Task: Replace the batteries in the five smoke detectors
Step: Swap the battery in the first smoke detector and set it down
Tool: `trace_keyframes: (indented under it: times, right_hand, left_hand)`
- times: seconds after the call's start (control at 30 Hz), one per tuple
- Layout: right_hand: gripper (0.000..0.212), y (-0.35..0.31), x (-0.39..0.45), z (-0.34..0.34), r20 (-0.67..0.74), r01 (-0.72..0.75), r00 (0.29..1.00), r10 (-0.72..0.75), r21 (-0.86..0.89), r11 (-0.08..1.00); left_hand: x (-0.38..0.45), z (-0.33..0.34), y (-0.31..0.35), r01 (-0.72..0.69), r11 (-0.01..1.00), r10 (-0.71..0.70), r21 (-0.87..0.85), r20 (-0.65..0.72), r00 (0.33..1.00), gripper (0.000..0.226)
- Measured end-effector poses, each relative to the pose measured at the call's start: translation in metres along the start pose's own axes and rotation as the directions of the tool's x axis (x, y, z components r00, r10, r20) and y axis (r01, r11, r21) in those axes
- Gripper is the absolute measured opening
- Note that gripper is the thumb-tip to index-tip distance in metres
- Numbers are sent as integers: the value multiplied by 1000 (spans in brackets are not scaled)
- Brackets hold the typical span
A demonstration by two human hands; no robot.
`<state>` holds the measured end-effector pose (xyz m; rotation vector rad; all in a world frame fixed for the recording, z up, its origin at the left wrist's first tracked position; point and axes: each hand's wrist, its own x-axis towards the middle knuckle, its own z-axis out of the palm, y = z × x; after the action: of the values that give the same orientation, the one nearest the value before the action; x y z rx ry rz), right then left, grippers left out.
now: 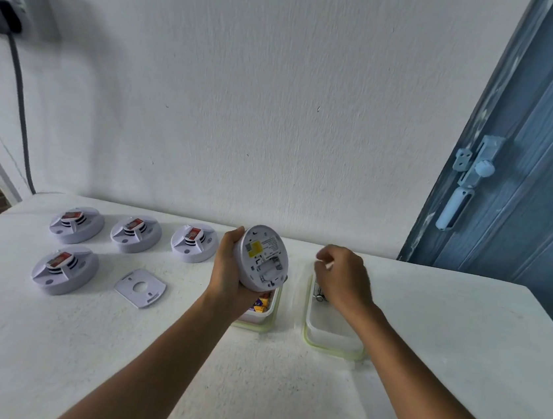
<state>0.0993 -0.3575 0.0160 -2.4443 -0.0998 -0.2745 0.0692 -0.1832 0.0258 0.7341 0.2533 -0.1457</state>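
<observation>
My left hand (227, 269) holds a white round smoke detector (261, 257) tilted up, its back with a yellow label and open battery bay facing me. It hovers over a green-rimmed container (267, 322) with colourful battery packs. My right hand (343, 279) reaches over the far end of a second green-rimmed container (329, 336), fingers curled near a battery (318, 295) lying inside; whether it grips anything I cannot tell. Several other detectors lie on the table: three in a back row (76, 224) (135, 234) (194, 243) and one in front (65, 269).
A white mounting plate (140, 287) lies next to the front detector. The white table (283, 382) ends at the wall behind and drops off at the right. A blue door (533, 152) with a latch stands at the right. A black cable (21, 104) hangs at the left.
</observation>
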Motion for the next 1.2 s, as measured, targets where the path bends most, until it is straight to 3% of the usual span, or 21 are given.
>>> trace_keyframes:
  times: [0.07, 0.13, 0.33, 0.4, 0.47, 0.53, 0.6, 0.77, 0.83, 0.9, 0.93, 1.0, 1.07, 1.13, 1.2]
  right_hand:
    - [16, -19, -10, 0, -20, 200, 980, -200, 171, 965]
    - [16, -32, -17, 4, 5, 299, 951, -309, 237, 924]
    - [16, -46, -21, 20, 89, 314, 935, -344, 245, 917]
    - [20, -51, -20, 28, 139, 349, 918, -371, 163, 923]
    - [27, -57, -17, 39, 267, 382, 895, -358, -40, 923]
    - [31, -66, -13, 49, 443, 441, 851, -281, -314, 841]
    - [22, -77, -10, 56, 539, 482, 821, -190, -473, 737]
    - [23, -78, -5, 65, 572, 513, 800, -180, -498, 699]
    - [29, -73, -2, 65, 515, 459, 827, -225, -388, 800]
    - [30, -71, 0, 56, 454, 285, 863, -221, -77, 956]
    - [29, -71, 0, 50, 426, 169, 881, -208, 127, 977]
    - [25, -75, -3, 39, 366, -13, 914, -176, 458, 889]
    - [21, -79, -7, 32, 329, -119, 932, -151, 672, 731]
    - [18, -85, -12, 27, 327, -180, 934, -146, 781, 598]
    - [15, -92, -16, 24, 319, -175, 933, -164, 804, 569]
  left_hand:
    - [-1, 0, 2, -3, 1000, 3, -12, 27, 1000, 44]
    - [-2, -1, 4, -6, 1000, 7, -27, 41, 999, 47]
    - [-6, -25, 29, -60, 996, 60, -68, -1, 998, 46]
    - [-9, -38, 37, -84, 993, 85, -83, 1, 996, 48]
    - [-11, -49, 44, -92, 992, 92, -90, -9, 996, 49]
    - [-15, -55, 48, -92, 992, 90, -86, -28, 996, 45]
    - [-18, -60, 50, -97, 993, 95, -61, -32, 995, 42]
    - [-24, -69, 54, -109, 994, 109, -19, -7, 994, 55]
    - [-27, -72, 56, -114, 993, 113, -34, -13, 993, 50]
    - [-29, -74, 58, -115, 991, 113, -75, -33, 993, 43]
    - [-30, -73, 58, -113, 989, 109, -94, -44, 993, 43]
    - [-31, -73, 59, -111, 987, 106, -115, -56, 993, 45]
    - [-33, -69, 58, -104, 985, 98, -141, -52, 994, 47]
    - [-34, -64, 57, -93, 981, 88, -169, -37, 995, 49]
    - [-35, -60, 55, -81, 979, 79, -184, -20, 997, 51]
